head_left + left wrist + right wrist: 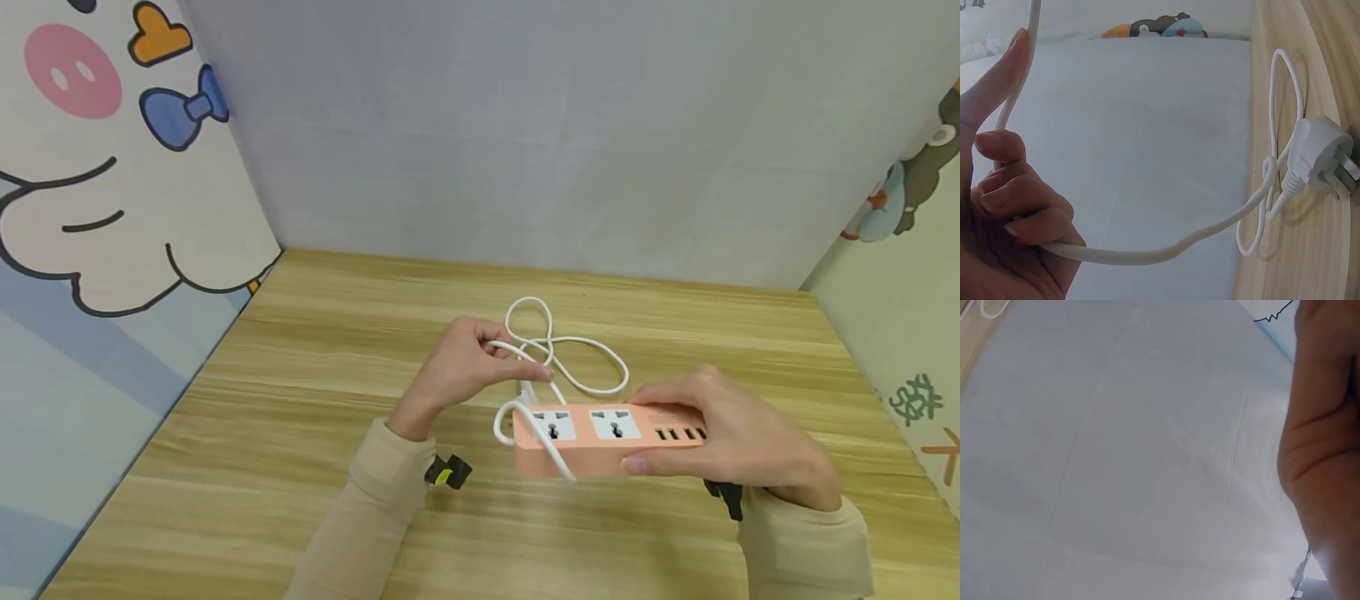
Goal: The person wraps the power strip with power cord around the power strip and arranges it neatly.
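Left grip (467, 364) holds cord (1138, 257), right grip (742, 433) power strip (597, 458)

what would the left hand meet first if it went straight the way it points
Probably the loops of the white cord beyond the left hand, though depth there is unclear.

We captured a wood-grain tabletop (247, 467) set against a pale grey wall (525, 150), flanked by a cartoon-printed left panel (127, 350) and a pale right panel (885, 325). At left, we saw a pink oval (72, 71) with two white spots, near an orange shape (159, 37) and a blue bow (180, 112); at right, a brown cartoon figure (928, 171) appeared above green marks (915, 398) and orange strokes (943, 452).
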Demonstrator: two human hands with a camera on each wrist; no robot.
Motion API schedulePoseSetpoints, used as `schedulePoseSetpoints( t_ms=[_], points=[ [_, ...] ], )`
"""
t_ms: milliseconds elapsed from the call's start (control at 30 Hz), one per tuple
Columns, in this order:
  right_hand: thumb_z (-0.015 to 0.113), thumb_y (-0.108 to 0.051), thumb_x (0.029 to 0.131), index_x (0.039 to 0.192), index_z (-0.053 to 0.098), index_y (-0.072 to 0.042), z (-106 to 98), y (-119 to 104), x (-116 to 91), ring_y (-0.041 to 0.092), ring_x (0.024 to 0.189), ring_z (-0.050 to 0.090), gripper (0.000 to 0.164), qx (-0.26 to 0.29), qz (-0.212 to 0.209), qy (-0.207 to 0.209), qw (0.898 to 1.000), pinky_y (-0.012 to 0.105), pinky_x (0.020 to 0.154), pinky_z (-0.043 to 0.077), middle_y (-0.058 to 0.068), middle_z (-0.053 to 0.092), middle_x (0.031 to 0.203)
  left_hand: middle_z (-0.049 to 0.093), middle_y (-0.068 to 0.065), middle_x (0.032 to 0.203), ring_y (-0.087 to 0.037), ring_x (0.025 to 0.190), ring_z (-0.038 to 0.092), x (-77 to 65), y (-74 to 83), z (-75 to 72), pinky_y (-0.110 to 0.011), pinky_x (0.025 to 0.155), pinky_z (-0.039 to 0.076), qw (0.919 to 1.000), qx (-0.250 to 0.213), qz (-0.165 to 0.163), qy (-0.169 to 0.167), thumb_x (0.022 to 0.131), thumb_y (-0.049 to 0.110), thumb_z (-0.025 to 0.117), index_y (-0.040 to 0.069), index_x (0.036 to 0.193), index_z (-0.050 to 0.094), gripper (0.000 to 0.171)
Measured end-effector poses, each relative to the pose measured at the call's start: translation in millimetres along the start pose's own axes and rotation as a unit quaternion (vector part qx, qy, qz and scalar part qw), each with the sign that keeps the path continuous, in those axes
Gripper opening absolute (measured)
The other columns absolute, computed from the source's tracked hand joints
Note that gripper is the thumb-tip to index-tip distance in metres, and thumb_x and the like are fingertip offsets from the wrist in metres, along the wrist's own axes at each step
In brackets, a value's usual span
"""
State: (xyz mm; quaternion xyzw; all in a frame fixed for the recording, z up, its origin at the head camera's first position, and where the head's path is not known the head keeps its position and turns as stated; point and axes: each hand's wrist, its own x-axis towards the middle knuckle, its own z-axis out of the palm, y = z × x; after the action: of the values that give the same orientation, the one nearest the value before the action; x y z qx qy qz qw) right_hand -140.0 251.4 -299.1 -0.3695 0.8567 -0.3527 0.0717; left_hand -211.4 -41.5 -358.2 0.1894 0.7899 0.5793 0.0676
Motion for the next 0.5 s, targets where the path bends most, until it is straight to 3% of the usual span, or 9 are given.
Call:
schedulePoseSetpoints(
  t_ms=[200, 500],
  points=[
    [0.082, -0.029, 0.085, 0.105, 0.071, -0.032, 0.3, -0.3, -1.3, -0.001, 0.060, 0.056, 0.023, -0.009, -0.005, -0.002, 1.000, 0.019, 0.053, 0.044, -0.018, 0.069, 0.082, 0.029, 0.007, 0.053, -0.010, 0.051, 0.024, -0.7, 0.8, 0.5, -0.024, 0.048, 0.023, 0.9999, 0.013, -0.005, 0.001, 0.069, 0.040, 0.093, 0.017, 0.059, 0.045, 0.055],
    [0.081, -0.037, 0.086, 0.101, 0.071, -0.036, 1.7, -1.9, -0.4, -0.002, 0.058, 0.054, 0.019, -0.025, 0.035, -0.014, 0.999, 0.020, 0.052, 0.044, -0.019, 0.068, 0.078, 0.040, 0.008, 0.053, -0.008, 0.052, 0.033, -1.7, 3.5, 2.6, -0.022, 0.049, 0.029, 0.9984, 0.051, 0.003, 0.026, 0.066, 0.041, 0.095, 0.020, 0.058, 0.048, 0.052]
  ],
)
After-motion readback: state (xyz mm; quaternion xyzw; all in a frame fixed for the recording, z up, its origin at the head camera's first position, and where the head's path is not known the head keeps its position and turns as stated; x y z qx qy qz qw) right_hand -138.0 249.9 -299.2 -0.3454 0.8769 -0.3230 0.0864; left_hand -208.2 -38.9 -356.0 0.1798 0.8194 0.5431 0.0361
